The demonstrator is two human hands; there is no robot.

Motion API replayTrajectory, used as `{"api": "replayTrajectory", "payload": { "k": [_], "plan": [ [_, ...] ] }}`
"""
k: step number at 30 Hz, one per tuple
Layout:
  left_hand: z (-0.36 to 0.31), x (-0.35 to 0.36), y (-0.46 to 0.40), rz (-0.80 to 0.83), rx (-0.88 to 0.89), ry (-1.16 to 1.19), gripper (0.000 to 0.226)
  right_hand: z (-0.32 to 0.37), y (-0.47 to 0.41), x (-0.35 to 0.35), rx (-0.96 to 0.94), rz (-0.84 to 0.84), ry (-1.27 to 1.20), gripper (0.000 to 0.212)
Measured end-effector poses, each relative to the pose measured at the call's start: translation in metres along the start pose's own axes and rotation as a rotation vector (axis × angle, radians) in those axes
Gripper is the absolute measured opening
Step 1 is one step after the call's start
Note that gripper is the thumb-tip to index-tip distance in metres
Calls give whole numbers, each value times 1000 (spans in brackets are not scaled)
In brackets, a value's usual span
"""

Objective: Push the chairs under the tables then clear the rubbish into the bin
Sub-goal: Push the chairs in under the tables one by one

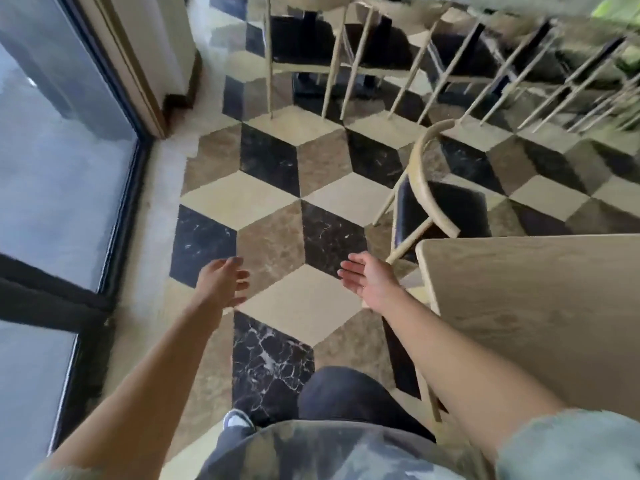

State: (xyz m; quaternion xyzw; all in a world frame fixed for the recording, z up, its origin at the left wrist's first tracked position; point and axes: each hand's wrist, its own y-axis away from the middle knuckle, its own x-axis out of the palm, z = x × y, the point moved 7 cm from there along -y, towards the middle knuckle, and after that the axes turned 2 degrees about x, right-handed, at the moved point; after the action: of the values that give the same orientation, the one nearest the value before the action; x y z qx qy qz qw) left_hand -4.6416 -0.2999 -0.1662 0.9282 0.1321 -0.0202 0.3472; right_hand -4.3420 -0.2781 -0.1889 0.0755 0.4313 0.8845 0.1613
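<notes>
While both arms reach forward over the cube-patterned marble floor (277, 216) of cream, brown and black tiles, nothing held in either grip. Left hand (221, 284) out above a brown tile, back of the hand upward, fingers relaxed and slightly spread, touching nothing. Right hand (369, 280) turned palm up and inward, fingers straight and loose, also empty, just beside the corner of the pale wood-grain table (536, 306) at the right.

Beyond that corner, a light wooden chair with a curved backrest and a black padded seat (440, 209), standing upright on the floor and not yet fully under the table. Only the near edge of its seat hidden by the table corner. Curved backrest on the side toward the open floor, arching from upper right down to lower right, with the seat pointing away to the right, along the far edge of the table. Right hand near the lower end of the backrest, but apart from it.

Farther back, more pale wooden chairs with black seats (346, 46) in a row, their thin legs slanting, blurred by motion. At the left, a large glass pane in a dark frame (69, 150). Below, a grey patterned shirt (311, 452), dark trousers and one shoe (237, 419).
</notes>
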Motion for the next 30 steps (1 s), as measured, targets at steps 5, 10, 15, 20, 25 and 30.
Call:
{"api": "replayTrajectory", "payload": {
  "k": [5, 10, 15, 20, 25, 30],
  "plan": [
    [-100, 95, -116, 233, 40, -122, 26, 72, -69, -20, 3, -170, -213, 16],
    [-176, 221, -228, 393, 16, -295, 16, 140, -179, -41, 35, -283, -525, 28],
    [-253, 324, -313, 454, -10, -511, 20, 198, -242, -59, 85, -387, -914, 34],
    [-307, 449, -353, 650, -66, -679, 25, 219, -270, -82, 318, -620, -1024, 52],
    [-334, 590, -399, 865, -70, -897, 39, 235, -298, -84, 454, -742, -1338, 49],
    [-323, 705, -399, 1068, -41, -1190, 44, 229, -314, -92, 466, -956, -1458, 21]
  ]
}}
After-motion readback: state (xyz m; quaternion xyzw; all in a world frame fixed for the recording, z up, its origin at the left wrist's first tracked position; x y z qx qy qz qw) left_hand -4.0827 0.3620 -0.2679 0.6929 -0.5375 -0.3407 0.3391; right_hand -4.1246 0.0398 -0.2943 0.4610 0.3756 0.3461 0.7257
